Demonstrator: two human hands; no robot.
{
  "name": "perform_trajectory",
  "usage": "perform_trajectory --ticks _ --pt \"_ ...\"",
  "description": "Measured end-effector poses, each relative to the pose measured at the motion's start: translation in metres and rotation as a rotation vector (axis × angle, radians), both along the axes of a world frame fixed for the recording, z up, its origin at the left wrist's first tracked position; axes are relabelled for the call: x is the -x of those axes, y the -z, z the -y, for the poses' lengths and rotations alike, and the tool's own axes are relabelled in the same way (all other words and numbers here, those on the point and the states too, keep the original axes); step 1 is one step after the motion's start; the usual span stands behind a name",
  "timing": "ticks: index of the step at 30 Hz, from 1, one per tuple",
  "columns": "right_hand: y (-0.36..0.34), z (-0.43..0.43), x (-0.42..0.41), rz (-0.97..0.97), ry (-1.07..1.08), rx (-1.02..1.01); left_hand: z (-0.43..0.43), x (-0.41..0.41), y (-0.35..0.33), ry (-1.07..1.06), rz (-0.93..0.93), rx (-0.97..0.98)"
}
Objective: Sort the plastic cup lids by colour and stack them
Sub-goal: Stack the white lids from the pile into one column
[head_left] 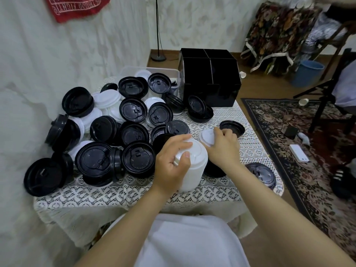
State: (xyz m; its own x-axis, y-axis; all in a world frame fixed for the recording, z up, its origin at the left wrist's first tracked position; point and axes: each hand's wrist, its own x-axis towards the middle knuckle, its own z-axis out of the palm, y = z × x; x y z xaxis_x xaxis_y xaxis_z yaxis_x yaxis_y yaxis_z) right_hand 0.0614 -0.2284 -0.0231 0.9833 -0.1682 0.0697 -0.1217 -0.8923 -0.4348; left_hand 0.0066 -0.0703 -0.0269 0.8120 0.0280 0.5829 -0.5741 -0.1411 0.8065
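Left hand (171, 160) half-hides stack (194, 170); right hand (223, 146), perhaps, lid (207, 138).

**Operator:** What sort of place am I sitting in?

**Observer:** You're in a home, in the corner of a lived-in room.

**Operator:** What tells you that?

**Observer:** Your tabletop (227, 112) is small and wears a lace cloth (123, 191). To your right a flowered rug (279, 122) lies on the wood floor (269, 89). The walls carry pale leaf-patterned wallpaper (77, 54), and a red printed cloth (77, 6) hangs on the one to your left.

**Operator:** Anything else?

**Observer:** Flowered fabric (279, 31) is draped at the far side, with a blue bucket (306, 73) beside it. A striped sandal (340, 175) sits on the rug at your right.
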Motion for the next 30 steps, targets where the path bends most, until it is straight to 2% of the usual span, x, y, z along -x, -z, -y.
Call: perform_trajectory --ticks 5,10,15,20,24,30 --pt "0.003 0.006 -0.005 -0.018 -0.137 -0.121 -0.001 -0.001 0.000 0.011 -0.008 -0.001" --pt "0.006 0.010 -0.004 0.028 -0.044 -0.068 -0.001 -0.001 0.001 -0.003 -0.006 0.002" --pt "0.010 0.015 -0.002 0.072 -0.139 -0.217 -0.001 -0.002 0.000 0.007 0.011 0.008" --pt "0.014 0.020 0.001 0.070 -0.046 -0.353 -0.003 -0.002 0.002 0.018 -0.011 0.000" --pt "0.003 0.024 0.008 0.161 -0.140 -0.455 -0.005 0.001 -0.001 0.061 -0.061 -0.018" --pt "-0.032 0.028 0.024 0.295 -0.307 -0.505 -0.017 0.006 -0.007 0.178 -0.193 -0.087"
